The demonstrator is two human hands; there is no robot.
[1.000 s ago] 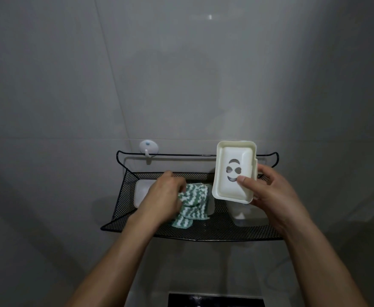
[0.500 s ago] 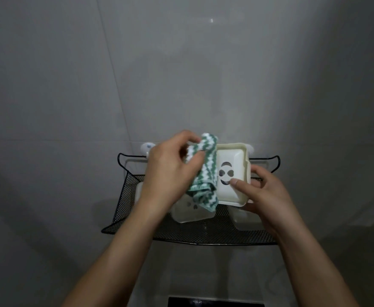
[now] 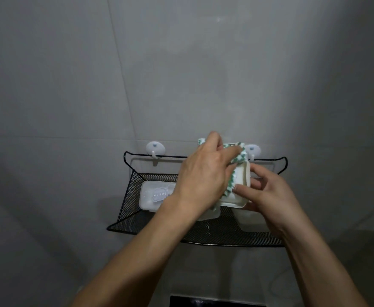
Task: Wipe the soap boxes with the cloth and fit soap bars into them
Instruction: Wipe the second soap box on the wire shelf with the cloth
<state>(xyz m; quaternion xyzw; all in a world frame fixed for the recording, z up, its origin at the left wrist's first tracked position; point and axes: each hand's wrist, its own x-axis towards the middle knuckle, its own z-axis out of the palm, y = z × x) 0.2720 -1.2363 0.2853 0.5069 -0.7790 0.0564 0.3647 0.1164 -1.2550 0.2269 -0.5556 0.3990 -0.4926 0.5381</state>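
- Left wall hook (image 3: 155,148) holds the black mesh shelf (image 3: 130,196); a clear lidded box (image 3: 152,196) sits at the shelf's left end, raised lettering unreadable.
- Left hand (image 3: 201,173) clutches the green-white cloth (image 3: 237,155), pressing it into the soap box (image 3: 239,191) and hiding most of it.
- Right hand (image 3: 268,196) grips that box above the shelf.
- Another white box (image 3: 250,220), possibly a lid, lies below, partly covered.

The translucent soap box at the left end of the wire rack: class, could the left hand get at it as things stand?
Probably not at once: the left hand grips the cloth, though the translucent soap box lies uncovered beside its wrist.
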